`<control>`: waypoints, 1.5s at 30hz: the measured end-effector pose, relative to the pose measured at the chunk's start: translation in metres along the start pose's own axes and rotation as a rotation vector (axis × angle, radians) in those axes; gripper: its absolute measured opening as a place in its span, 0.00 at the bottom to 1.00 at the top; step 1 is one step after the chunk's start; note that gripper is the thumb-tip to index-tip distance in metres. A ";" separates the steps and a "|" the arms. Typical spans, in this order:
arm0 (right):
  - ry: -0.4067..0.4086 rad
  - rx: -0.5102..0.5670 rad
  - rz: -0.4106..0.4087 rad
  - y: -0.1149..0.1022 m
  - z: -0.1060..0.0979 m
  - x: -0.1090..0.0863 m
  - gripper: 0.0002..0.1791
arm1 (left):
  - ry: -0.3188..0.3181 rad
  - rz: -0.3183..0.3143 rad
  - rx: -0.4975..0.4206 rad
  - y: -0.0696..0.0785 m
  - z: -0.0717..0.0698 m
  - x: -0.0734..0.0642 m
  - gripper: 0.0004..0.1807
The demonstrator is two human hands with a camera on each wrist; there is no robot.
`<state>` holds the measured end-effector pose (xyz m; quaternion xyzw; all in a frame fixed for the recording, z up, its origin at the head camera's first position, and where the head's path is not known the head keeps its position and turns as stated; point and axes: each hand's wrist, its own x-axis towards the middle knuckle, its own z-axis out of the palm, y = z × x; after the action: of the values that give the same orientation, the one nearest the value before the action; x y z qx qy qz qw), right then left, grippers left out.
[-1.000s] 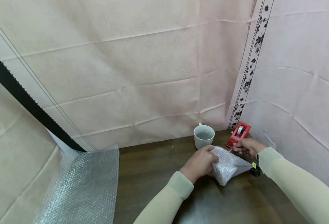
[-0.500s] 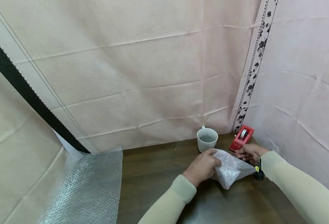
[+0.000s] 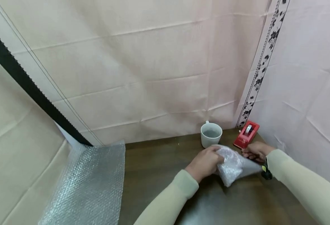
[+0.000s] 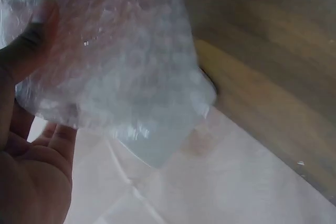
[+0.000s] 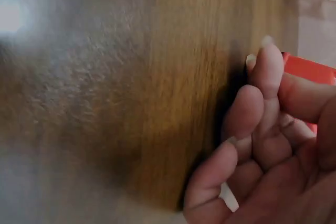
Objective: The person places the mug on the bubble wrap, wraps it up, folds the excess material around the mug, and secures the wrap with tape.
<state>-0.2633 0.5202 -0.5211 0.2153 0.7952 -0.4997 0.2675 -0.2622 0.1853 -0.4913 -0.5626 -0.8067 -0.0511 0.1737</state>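
My left hand (image 3: 207, 163) grips a bundle of clear bubble wrap (image 3: 230, 165) low over the table, thumb on one side in the left wrist view. The wrap (image 4: 142, 61) is crumpled around something that I cannot make out, and it tapers to a point toward my right wrist. My right hand (image 3: 257, 151) is beside the front end of a red tape dispenser (image 3: 246, 135) with a roll in it. In the right wrist view its fingers (image 5: 244, 111) are curled and the thumb presses the forefinger. Whether thin clear tape lies between them is not visible.
A white mug (image 3: 211, 134) stands behind the bundle, near the back cloth (image 3: 159, 93). A large sheet of bubble wrap (image 3: 91, 184) covers the table's left part. Cloth also hangs along the right side. Brown wooden tabletop (image 3: 153, 168) shows between the sheet and my left arm.
The head view has shifted slightly, so everything appears a little farther right. My right hand has drawn slightly away from the dispenser. The left hand keeps its grip on the bundle.
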 end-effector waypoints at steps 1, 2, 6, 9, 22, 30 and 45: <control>0.005 -0.012 -0.007 0.001 -0.002 -0.004 0.21 | -0.002 0.004 -0.004 0.001 -0.001 0.003 0.12; -0.009 -0.009 -0.024 0.003 -0.004 -0.007 0.19 | -0.006 0.011 -0.012 0.001 -0.002 0.004 0.12; -0.070 0.012 -0.118 0.009 -0.008 -0.020 0.18 | 0.029 -0.007 -0.038 -0.002 0.000 -0.003 0.13; -0.066 0.022 -0.182 0.012 -0.007 -0.031 0.25 | 0.058 -0.023 -0.068 -0.005 0.000 -0.011 0.13; -0.146 0.072 -0.435 -0.008 0.029 -0.073 0.35 | 0.010 -0.058 -0.152 0.000 -0.016 -0.031 0.13; -0.249 -0.074 -0.525 -0.023 0.065 -0.084 0.26 | 0.032 -0.065 -0.127 0.001 -0.017 -0.043 0.12; -0.146 -0.130 -0.528 -0.017 0.077 -0.096 0.27 | 0.098 -0.055 -0.063 0.006 -0.015 -0.056 0.13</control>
<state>-0.1840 0.4354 -0.4752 -0.0536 0.8327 -0.5143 0.1981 -0.2365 0.1337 -0.4968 -0.5423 -0.8103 -0.1088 0.1936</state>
